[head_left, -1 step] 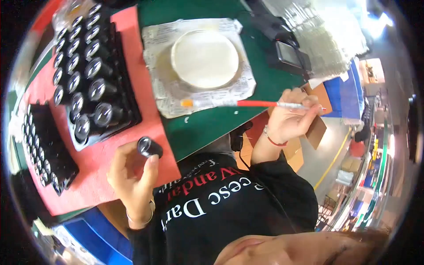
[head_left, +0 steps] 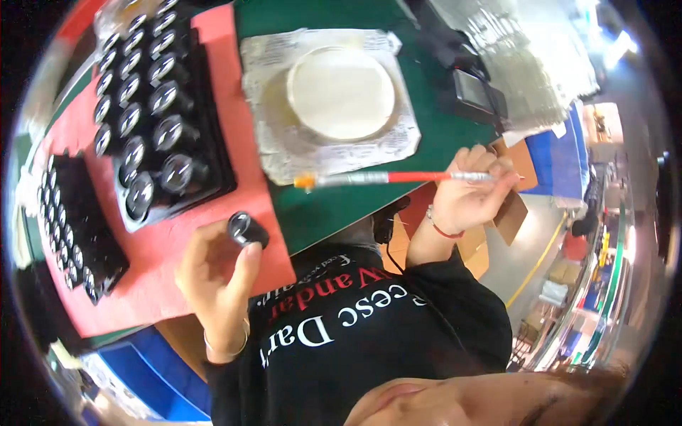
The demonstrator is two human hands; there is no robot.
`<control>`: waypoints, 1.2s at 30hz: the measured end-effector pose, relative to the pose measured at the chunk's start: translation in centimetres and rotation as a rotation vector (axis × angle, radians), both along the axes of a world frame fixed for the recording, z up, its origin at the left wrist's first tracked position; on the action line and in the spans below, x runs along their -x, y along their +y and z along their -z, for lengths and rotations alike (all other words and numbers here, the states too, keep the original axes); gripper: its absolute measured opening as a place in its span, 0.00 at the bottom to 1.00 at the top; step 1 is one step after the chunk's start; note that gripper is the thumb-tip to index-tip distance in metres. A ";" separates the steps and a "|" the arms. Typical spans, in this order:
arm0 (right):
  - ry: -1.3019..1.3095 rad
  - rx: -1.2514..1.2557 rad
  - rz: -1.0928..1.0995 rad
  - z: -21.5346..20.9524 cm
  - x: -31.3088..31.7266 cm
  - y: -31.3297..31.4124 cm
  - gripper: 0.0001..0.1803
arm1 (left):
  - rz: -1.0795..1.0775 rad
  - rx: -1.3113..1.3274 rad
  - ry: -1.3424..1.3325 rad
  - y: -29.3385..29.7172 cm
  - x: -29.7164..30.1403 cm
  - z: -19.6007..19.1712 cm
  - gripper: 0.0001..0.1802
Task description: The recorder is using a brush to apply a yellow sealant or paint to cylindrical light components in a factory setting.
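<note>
Between the thumb and fingers of my left hand [head_left: 217, 277] is a small black lens barrel [head_left: 248, 228], tilted, its glassy end facing up. My right hand [head_left: 472, 186] pinches the far end of a slim paintbrush [head_left: 419, 177] with a red and silver handle. Its orange bristles [head_left: 304, 181] point left, at the near edge of a printed paper sheet, apart from the barrel. On that sheet [head_left: 277, 153] stands a round dish with a white surface [head_left: 341, 92]. Left of it, a black tray [head_left: 220, 160] carries rows of similar black barrels with shiny tops.
A second black tray of smaller shiny-topped pieces [head_left: 85, 234] lies far left on the red mat [head_left: 163, 284]. The table [head_left: 320, 227] is green. A dark device with a small screen [head_left: 470, 89] and stacked clear plastic trays [head_left: 522, 64] occupy the right, above an open cardboard box [head_left: 510, 213].
The brush has come slightly nearer to me, its bristles moving from over the paper to its near edge. The view has shifted a little. Both hands keep their holds.
</note>
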State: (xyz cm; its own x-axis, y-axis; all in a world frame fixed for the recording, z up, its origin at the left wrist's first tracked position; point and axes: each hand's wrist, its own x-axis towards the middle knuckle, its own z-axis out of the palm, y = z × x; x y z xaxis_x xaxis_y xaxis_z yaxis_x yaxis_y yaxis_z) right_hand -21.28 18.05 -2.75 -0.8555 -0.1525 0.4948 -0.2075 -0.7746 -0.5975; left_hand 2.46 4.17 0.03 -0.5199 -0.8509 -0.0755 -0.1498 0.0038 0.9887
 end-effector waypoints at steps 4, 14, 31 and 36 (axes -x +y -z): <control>0.145 -0.161 -0.093 0.9 -1.7 -0.3 0.17 | 0.033 -0.035 0.053 -0.5 -0.1 0.5 0.12; 0.306 -0.184 -0.131 1.4 -1.8 -0.7 0.16 | 0.026 -0.089 0.062 -0.4 -0.7 0.2 0.12; 0.361 -0.266 -0.069 2.4 -1.3 -1.4 0.15 | 0.025 -0.145 0.171 -0.7 -1.0 0.1 0.12; 0.198 -0.100 -0.148 2.7 -1.5 -0.8 0.14 | -0.190 0.681 0.221 -0.8 -4.0 1.6 0.18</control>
State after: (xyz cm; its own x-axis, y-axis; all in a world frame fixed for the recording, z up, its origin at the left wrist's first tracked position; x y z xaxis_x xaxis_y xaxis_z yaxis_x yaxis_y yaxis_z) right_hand -19.81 17.23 -5.46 -0.7083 -0.3255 0.6264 -0.2167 -0.7443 -0.6317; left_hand 6.44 3.32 -1.56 -0.3014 -0.7489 0.5902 -0.0067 0.6206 0.7841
